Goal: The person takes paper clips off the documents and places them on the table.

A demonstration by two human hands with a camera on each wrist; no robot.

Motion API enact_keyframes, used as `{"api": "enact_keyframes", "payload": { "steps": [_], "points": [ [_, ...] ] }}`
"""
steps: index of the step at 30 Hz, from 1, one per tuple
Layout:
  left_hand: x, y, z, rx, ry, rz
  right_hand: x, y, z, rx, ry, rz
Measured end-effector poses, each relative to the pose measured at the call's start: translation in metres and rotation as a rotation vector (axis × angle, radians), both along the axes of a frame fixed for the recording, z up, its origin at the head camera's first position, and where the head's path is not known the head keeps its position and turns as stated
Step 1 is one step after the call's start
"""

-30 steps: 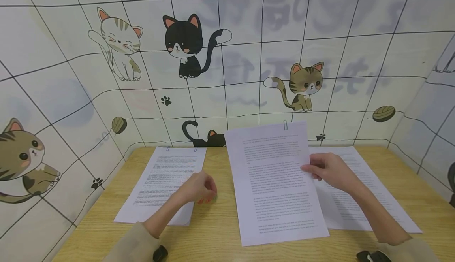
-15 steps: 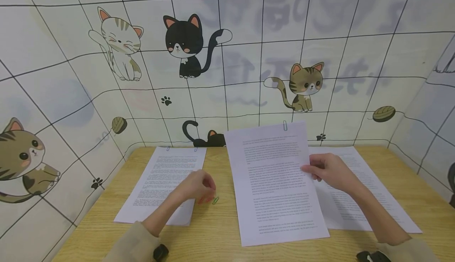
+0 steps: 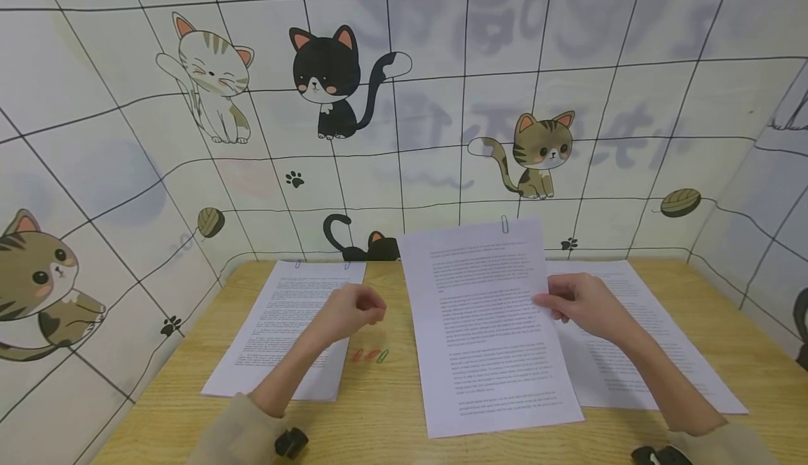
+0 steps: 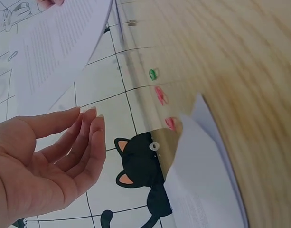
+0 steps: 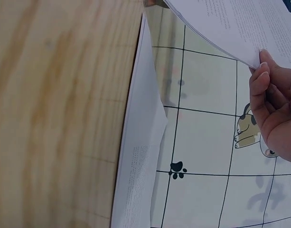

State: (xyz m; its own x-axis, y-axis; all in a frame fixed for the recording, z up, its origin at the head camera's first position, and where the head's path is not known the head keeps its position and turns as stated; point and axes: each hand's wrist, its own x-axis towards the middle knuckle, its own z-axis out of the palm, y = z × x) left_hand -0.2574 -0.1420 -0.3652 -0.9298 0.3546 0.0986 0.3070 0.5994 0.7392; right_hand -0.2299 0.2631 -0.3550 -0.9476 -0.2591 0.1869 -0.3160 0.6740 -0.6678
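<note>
My right hand (image 3: pixel 582 302) pinches the right edge of several printed sheets (image 3: pixel 486 332) between thumb and fingers, holding them tilted up. A green paper clip (image 3: pixel 504 224) sits on their top edge. My left hand (image 3: pixel 347 312) is raised between these sheets and the left stack of paper (image 3: pixel 278 332). Its thumb tip comes close to its bent fingertips (image 4: pixel 91 112); I cannot tell whether something small is between them. Below it on the table lie two red paper clips (image 3: pixel 365 355) and a green paper clip (image 3: pixel 382 356), apart from the hand.
The left stack bears two bluish paper clips (image 3: pixel 298 264) at its top edge. Another printed stack (image 3: pixel 637 360) lies at the right, partly behind the held sheets. A wall covering (image 3: pixel 435 100) with cartoon cats rises behind the wooden table (image 3: pixel 379 423).
My left hand has lifted away from the loose paper clips, leaving the red and green ones in full view. The right hand and the sheets have barely moved.
</note>
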Motion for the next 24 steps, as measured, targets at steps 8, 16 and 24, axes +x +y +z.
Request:
{"api": "enact_keyframes", "payload": {
  "steps": [8,16,24],
  "points": [
    [0.005,0.012,0.010,0.121,0.030,0.039,0.000,-0.002,0.000,0.003,-0.001,-0.010],
    [0.002,0.022,0.016,0.268,0.124,0.005,0.000,-0.002,-0.001,-0.002,0.002,-0.020],
    [0.005,0.034,0.028,0.411,0.167,-0.031,0.002,-0.002,-0.001,-0.004,0.001,-0.047]
  ]
}}
